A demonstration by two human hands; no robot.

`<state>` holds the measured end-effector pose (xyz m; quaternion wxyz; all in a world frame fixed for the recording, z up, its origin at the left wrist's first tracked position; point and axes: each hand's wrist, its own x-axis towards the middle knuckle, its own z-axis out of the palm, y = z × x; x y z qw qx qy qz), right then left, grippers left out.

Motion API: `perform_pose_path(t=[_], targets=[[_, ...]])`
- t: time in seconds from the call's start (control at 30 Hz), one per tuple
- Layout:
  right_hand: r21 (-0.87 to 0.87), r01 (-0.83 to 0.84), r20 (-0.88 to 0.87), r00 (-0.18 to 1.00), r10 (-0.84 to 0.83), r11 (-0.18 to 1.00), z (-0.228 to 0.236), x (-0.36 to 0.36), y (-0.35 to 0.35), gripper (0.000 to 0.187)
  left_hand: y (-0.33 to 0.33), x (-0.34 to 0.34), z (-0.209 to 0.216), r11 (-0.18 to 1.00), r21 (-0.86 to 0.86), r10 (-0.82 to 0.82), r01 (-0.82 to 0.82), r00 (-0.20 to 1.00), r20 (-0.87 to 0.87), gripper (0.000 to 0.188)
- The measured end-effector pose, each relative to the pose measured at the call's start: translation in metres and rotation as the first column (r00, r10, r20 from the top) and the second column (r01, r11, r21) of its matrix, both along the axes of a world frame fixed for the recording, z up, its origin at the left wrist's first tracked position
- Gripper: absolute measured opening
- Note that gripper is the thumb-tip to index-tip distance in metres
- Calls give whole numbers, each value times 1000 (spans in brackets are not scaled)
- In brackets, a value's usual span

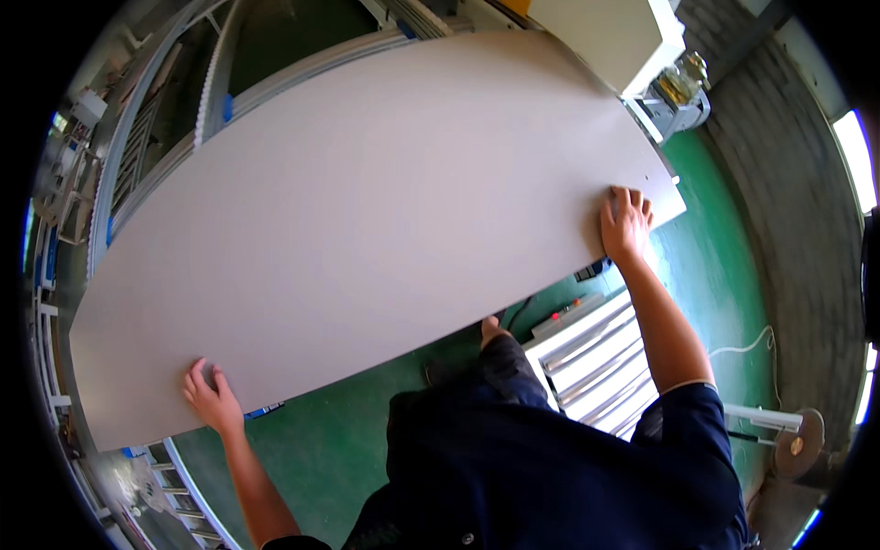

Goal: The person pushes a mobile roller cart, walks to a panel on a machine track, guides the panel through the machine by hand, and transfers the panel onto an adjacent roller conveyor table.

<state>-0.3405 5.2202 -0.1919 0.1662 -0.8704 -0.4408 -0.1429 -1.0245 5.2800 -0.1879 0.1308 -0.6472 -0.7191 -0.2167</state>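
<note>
A large, pale grey-beige flat board [367, 220] stretches across most of the view in front of me, its long near edge running from lower left to upper right. My left hand [213, 396] rests on top of the board close to its near left end, fingers spread and nothing held. Near the right end, my right hand [627, 225] lies on the board's surface by the near edge, palm down, with the fingers slightly bent and apart. A small dark hole shows in the board just beyond the right hand.
A cream machine housing [605, 41] stands over the far right edge. Metal rails [211, 82] run beyond the board at left. A bench of shiny rollers [596, 367] sits at my right, above the green floor [321, 458]. A white cable [772, 353] lies near the wall.
</note>
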Motion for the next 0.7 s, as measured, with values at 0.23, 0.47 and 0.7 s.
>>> perform_pose_path(t=[0.23, 0.47, 0.7], targets=[[-17, -2, -8, 1000, 2, 1000, 11, -7, -17, 35, -13, -5, 19, 999, -33, 15, -15, 1000, 7, 29], [-24, -5, -28, 1000, 4, 1000, 16, -13, -26, 35, -21, -3, 24, 997, -49, 52, -51, 999, 14, 29], [-5, -23, -1, 1000, 23, 1000, 25, -22, -36, 35, -36, -11, 38, 998, -10, 67, -66, 997, 30, 28]])
